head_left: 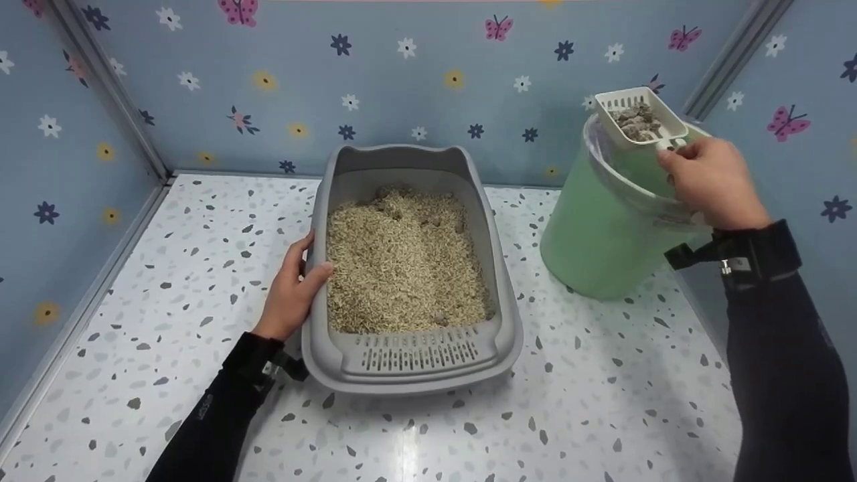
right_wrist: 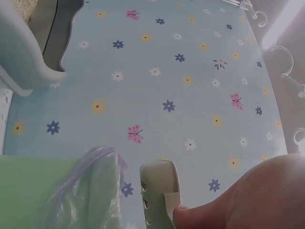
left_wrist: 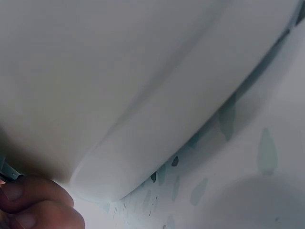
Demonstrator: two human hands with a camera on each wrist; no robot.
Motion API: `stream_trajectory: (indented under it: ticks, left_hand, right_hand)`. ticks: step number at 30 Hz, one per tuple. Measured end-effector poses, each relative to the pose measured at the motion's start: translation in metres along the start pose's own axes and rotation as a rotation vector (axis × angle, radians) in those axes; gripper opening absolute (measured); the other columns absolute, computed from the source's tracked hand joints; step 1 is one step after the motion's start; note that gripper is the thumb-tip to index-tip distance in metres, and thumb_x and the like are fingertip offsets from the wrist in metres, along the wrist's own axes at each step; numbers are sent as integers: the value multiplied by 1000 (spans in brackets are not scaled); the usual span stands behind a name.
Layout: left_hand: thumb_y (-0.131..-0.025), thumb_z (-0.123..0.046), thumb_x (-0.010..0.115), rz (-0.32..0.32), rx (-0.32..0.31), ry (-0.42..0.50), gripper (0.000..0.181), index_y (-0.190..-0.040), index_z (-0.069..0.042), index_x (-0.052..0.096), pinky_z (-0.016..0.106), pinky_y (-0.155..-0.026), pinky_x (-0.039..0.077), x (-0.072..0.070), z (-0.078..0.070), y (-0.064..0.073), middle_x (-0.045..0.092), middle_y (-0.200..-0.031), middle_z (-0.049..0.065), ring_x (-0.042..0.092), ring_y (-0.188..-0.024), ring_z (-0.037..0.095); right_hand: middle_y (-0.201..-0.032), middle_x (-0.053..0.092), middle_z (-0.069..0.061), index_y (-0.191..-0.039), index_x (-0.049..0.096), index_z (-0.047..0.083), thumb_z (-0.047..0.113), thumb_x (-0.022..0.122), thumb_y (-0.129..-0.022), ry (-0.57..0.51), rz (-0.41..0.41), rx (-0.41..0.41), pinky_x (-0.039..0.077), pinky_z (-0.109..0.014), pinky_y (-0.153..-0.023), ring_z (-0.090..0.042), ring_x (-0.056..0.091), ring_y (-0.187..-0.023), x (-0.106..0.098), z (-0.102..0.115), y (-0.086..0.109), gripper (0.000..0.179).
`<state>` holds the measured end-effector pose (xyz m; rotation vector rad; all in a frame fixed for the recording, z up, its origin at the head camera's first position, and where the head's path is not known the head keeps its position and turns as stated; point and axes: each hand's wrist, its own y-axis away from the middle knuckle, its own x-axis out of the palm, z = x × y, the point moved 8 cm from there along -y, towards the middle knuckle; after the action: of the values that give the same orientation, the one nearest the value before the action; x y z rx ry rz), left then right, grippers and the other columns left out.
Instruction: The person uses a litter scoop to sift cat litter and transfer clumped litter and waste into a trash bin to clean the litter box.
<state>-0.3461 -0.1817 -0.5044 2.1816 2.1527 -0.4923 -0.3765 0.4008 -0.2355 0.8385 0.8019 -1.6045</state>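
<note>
A grey litter box (head_left: 510, 335) filled with tan pellet litter (head_left: 402, 261) stands in the middle of the floor. My left hand (head_left: 289, 294) grips its left rim, thumb over the top edge and fingers on the outer wall; the left wrist view shows curled fingers (left_wrist: 43, 202) by the box's side. On the right, my right hand (head_left: 713, 177) holds a white slotted litter scoop (head_left: 659, 100) by its handle. Grey clumps (head_left: 637, 122) lie in the scoop, which is over the rim of a green bin (head_left: 589, 234). In the right wrist view the scoop (right_wrist: 159, 176) appears beside the bin's lined edge.
A clear plastic liner (head_left: 629, 187) is folded over the bin's rim. Blue flowered wall panels (head_left: 415, 87) close in the back and both sides. The floor (head_left: 221, 268) is white with grey speckles.
</note>
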Motion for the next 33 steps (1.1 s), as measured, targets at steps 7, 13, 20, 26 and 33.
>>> stream_trajectory:
  ticks: [7, 13, 20, 26, 33]
  left_hand:
    - [-113, -36, 64, -13, 3, 1, 73, -177, -21, 33, 31, -71, 57, -1, 1, 1, 56, -103, 14, 59, -87, 23]
    - [-113, -36, 63, -1, 10, 3, 73, -177, -21, 32, 31, -72, 57, 0, 0, 1, 57, -103, 14, 59, -88, 23]
    - [-113, -35, 64, -2, 7, 0, 73, -177, -21, 33, 30, -72, 57, 0, -2, 1, 56, -102, 13, 59, -87, 22]
    - [-112, -34, 65, -5, 2, -3, 75, -178, -20, 31, 30, -72, 56, -1, -1, 0, 55, -103, 11, 58, -87, 21]
    - [-113, -35, 65, -9, 19, -2, 72, -177, -20, 34, 30, -71, 56, -1, -3, 1, 55, -101, 12, 58, -86, 22]
  right_hand:
    - [-94, 58, -7, -115, 67, -5, 47, 58, -114, 69, 12, 14, 48, -33, -59, -22, 54, -78, -3, -10, 0, 54]
    - [-98, 60, -12, -118, 66, -9, 44, 62, -113, 112, 0, 11, 49, -36, -59, -25, 54, -80, -6, -14, 1, 53]
    - [-76, 56, -5, -88, 59, 2, 37, 68, -109, 184, -81, -45, 41, -40, -54, -25, 51, -66, -11, -14, 5, 42]
    - [-84, 63, -16, -93, 59, -1, 30, 69, -105, 248, -130, -48, 42, -45, -55, -35, 55, -71, -13, -16, 7, 35]
    - [-104, 67, -31, -115, 59, -8, 27, 71, -105, 290, -163, -37, 46, -56, -62, -50, 60, -88, -11, -13, 13, 38]
